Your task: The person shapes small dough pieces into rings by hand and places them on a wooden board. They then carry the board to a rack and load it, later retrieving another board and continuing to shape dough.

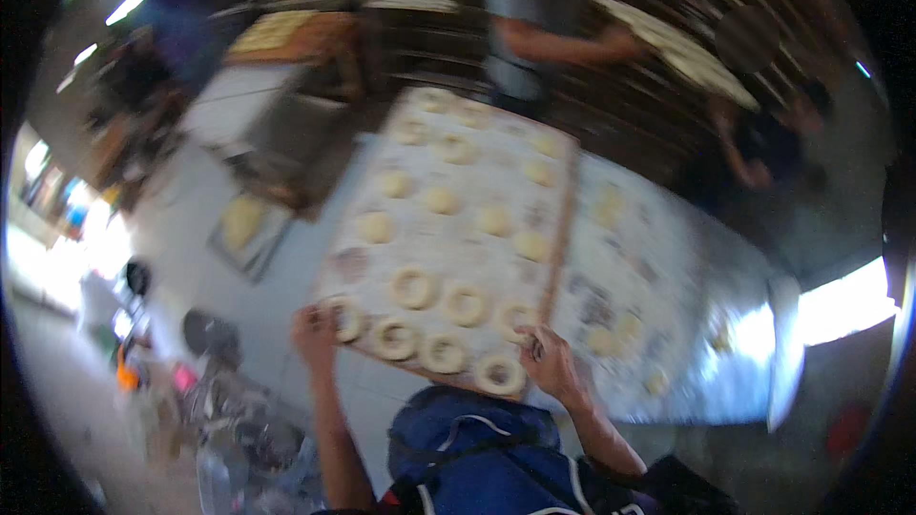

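Note:
A large floured board [491, 257] lies tilted before me, bearing several thick dough rings [466, 306] in its near part and round dough pieces [441, 200] farther up. My left hand [315, 332] is closed at the board's near left corner, beside a dough ring [346, 318]. At the near right edge, my right hand [551, 362] is closed too, its fingertips by another dough ring [520, 319]. Both hands seem to grip the board's edges; blur hides the exact finger contact.
A floured metal-looking table [668, 391] with dough scraps adjoins on the right. Far left, a tray of dough [277, 33] rests on a stand. Two other people handle a long dough-covered board [682, 48] by slatted racks. Clear plastic bags [253, 448] sit at lower left.

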Demonstrator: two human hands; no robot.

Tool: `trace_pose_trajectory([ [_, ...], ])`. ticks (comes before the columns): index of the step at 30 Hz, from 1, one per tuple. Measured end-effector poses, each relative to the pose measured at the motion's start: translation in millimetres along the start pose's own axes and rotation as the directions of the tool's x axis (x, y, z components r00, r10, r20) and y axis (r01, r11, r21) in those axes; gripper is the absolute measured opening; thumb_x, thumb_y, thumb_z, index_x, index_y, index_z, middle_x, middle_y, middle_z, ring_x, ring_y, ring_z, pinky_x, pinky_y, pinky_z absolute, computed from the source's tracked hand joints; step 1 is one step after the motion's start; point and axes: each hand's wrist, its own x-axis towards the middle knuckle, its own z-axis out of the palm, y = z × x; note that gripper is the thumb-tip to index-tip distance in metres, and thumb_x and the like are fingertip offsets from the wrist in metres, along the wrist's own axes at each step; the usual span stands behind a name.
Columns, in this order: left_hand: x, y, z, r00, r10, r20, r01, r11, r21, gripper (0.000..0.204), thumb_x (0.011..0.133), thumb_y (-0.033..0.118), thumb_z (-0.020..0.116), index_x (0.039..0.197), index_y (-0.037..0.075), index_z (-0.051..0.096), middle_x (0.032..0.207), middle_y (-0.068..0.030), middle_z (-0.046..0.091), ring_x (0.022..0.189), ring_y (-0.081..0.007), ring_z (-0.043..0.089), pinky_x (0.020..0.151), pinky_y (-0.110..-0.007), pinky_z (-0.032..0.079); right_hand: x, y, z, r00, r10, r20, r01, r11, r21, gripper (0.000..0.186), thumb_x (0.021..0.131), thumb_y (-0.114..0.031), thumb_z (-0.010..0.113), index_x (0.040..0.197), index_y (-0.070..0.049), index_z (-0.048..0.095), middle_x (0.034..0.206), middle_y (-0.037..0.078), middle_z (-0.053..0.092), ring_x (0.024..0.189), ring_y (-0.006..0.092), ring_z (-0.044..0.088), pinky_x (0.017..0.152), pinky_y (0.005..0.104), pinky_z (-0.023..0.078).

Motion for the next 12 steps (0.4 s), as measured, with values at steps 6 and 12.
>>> trace_pose_trajectory([
  [6,0.1,31.7,-5.7,0.985,-0.165,0.041,0.159,0.978,0.132,0.029,0.090,0.014,0.077,0.112,-0.002,0.067,0.100,-0.0123,0.067,0.094,-0.0281,0.068,0.084,-0.043,0.055,-50.1,136.8,-81.1,0.887,0.089,-0.454,-0.290,0.871,-0.397,0.042,0.089,-0.017,0.074,0.129,-0.008,0.065,0.114,0.017,0.069,0.104,0.0366,0.065,0.090,0.0495,0.050],
  [12,-34.8,54.7,-19.7,0.986,0.033,-0.163,-0.015,0.994,0.109,0.042,0.089,0.021,0.078,0.123,0.001,0.064,0.111,-0.0141,0.066,0.106,-0.0348,0.065,0.092,-0.046,0.052,-14.8,166.2,-76.6,0.986,0.033,-0.161,-0.115,0.840,-0.530,0.053,0.090,-0.021,0.074,0.140,-0.010,0.061,0.133,0.022,0.065,0.119,0.0402,0.062,0.101,0.0504,0.047],
])
